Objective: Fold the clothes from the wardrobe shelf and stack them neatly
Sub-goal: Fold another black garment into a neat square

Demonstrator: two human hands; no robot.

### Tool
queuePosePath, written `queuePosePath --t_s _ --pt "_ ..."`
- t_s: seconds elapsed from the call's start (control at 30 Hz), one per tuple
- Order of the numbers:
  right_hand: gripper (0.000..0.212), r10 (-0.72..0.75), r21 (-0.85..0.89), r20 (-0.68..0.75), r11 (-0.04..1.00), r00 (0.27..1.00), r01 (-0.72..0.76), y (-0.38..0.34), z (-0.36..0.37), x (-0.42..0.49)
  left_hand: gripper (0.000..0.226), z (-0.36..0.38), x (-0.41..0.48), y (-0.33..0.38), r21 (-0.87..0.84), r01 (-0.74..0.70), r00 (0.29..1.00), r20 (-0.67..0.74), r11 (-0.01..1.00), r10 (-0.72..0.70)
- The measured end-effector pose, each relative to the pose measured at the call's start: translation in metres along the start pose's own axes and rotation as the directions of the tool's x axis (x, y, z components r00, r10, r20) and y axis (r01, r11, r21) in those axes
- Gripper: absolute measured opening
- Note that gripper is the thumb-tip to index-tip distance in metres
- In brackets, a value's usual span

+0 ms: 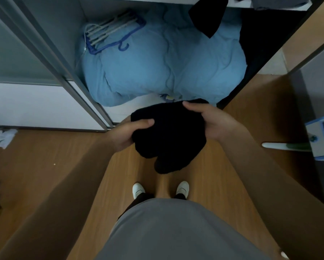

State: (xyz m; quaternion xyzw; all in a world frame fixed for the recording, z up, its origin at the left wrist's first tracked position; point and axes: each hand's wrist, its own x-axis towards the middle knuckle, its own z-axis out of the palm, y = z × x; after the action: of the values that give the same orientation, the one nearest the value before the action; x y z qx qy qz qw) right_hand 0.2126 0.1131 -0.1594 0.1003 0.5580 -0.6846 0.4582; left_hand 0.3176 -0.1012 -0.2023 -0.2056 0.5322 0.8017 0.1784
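Both the left hand (133, 135) and right hand (211, 121) grip a partly folded black garment (168, 136) before the wardrobe, with another dark piece (207, 17) seemingly left hanging off the shelf above.

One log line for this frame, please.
left hand: grips garment | right hand: grips garment | garment: black, bunched, over floor

I see a black garment (168, 136), thick and fuzzy, bunched into a rough fold and held mid-air, near. A second dark piece (207, 15) droops off the far shelf (238, 5).
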Motion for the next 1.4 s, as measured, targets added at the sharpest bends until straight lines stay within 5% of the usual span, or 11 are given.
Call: queuePosePath --t_s 0.13,0.3,0.4,0.53,0.77,0.83,1.0,1.2,1.4 --pt "0.05 -0.155 0.223 0.052 0.965 0.987 0.14 0.003 -0.013 0.004 0.039 0.016 0.004 0.01 -0.231 -0.039 0.996 -0.085 0.972 0.02" --pt "0.039 -0.181 -0.085 0.01 0.98 0.983 0.182 0.044 -0.015 0.012 0.03 0.023 0.003 0.02 -0.307 -0.005 0.993 -0.113 0.952 -0.031" --pt "0.025 -0.273 -0.043 -0.056 0.962 0.96 0.271 0.044 -0.01 0.011 0.046 0.013 -0.005 0.013 -0.403 -0.079 0.995 -0.086 0.912 0.048" --pt "0.03 -0.228 0.066 -0.036 0.971 0.973 0.23 0.033 -0.003 0.007 0.061 0.013 -0.015 0.001 -0.263 0.01 1.0 -0.015 0.965 -0.014" --pt "0.036 -0.132 0.153 -0.121 0.977 0.984 0.15 0.018 -0.016 0.009 0.039 0.021 -0.004 0.014 -0.159 -0.122 0.983 -0.156 0.98 0.097" --pt "0.044 -0.16 0.232 -0.05 0.958 0.986 0.167 0.026 -0.018 0.008 0.038 0.023 -0.003 0.016 -0.183 -0.13 0.982 -0.163 0.975 0.1" --pt "0.045 -0.279 -0.071 0.001 0.958 0.96 0.278 0.054 -0.015 0.013 0.039 0.02 -0.007 0.009 -0.219 -0.036 0.997 -0.072 0.975 0.021" --pt "0.034 -0.309 0.045 -0.096 0.948 0.946 0.314 0.048 -0.017 0.011 0.026 -0.002 -0.015 0.017 0.04 -0.062 0.998 0.001 0.997 0.062" --pt "0.024 -0.291 0.191 -0.093 0.933 0.952 0.304 0.036 -0.012 0.0 0.037 -0.013 -0.018 0.011 -0.162 -0.046 0.999 -0.015 0.986 0.044"
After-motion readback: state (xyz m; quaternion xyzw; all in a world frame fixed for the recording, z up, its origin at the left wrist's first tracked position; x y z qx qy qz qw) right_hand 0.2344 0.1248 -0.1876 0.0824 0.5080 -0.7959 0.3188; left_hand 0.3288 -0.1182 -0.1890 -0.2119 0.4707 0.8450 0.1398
